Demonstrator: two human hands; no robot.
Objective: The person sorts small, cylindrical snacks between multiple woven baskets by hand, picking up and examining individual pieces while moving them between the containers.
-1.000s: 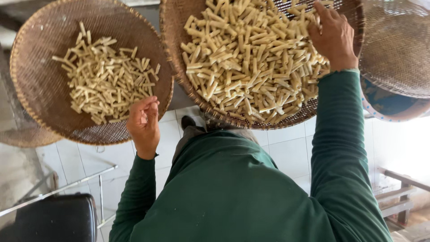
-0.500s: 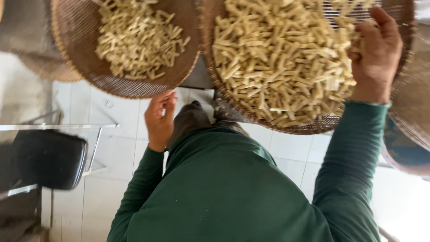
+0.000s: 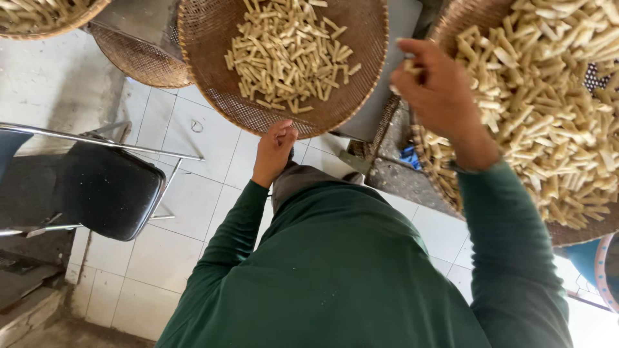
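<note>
My left hand [image 3: 274,151] is closed on the near rim of a round woven tray [image 3: 206,71] that holds a loose pile of pale stick-shaped pieces [image 3: 287,55]. My right hand [image 3: 438,96] is lifted between the two trays with its fingers pinched on a few of the pale sticks. It hovers over the left edge of a larger woven tray [image 3: 567,232] heaped with the same pale sticks [image 3: 548,109]. Both arms are in dark green sleeves.
A black metal-framed chair [image 3: 106,190] stands at the left on the white tiled floor [image 3: 174,212]. Two more woven trays lie at the top left, an empty one [image 3: 138,58] and one with sticks [image 3: 39,16]. A blue container [image 3: 590,261] sits at the lower right.
The view has swung right, so the trays sit further right. My right hand has come off the big tray's pile toward the left, pinching sticks. My left hand stays at the smaller tray's rim.
</note>
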